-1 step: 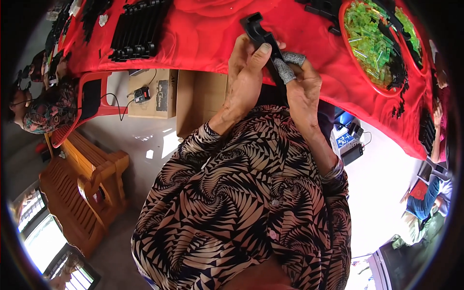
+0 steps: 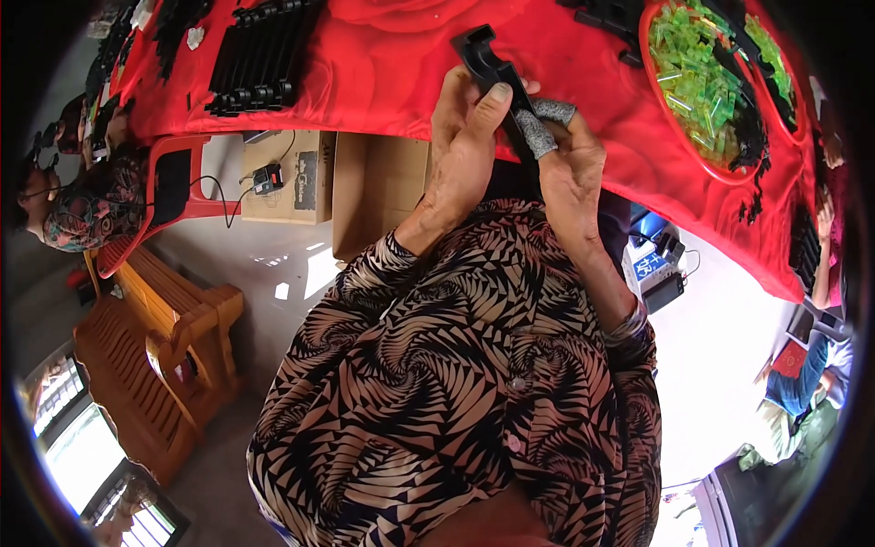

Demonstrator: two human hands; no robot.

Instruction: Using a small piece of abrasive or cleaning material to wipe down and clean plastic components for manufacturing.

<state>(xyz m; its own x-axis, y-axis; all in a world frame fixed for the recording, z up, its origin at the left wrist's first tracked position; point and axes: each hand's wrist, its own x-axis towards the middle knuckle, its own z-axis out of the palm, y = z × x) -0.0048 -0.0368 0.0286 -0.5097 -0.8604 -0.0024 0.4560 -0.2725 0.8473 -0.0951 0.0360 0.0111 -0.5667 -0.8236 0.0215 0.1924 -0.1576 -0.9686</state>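
Observation:
Between my hands, at the table's near edge, is a long black plastic part with a curved notch at its far end. My left hand is closed round its upper stretch, thumb pressed on top. Lower down, my right hand grips the same part, its thumb and a finger wrapped in grey tape. The part tilts away from me, and its near end is hidden against my body. Whether anything small sits between the right fingers cannot be seen.
Several similar black parts lie in a row on the red tablecloth at left. At right stands a red-rimmed tray of yellow-green pieces. An open cardboard box sits below the table edge. Other people sit at both sides.

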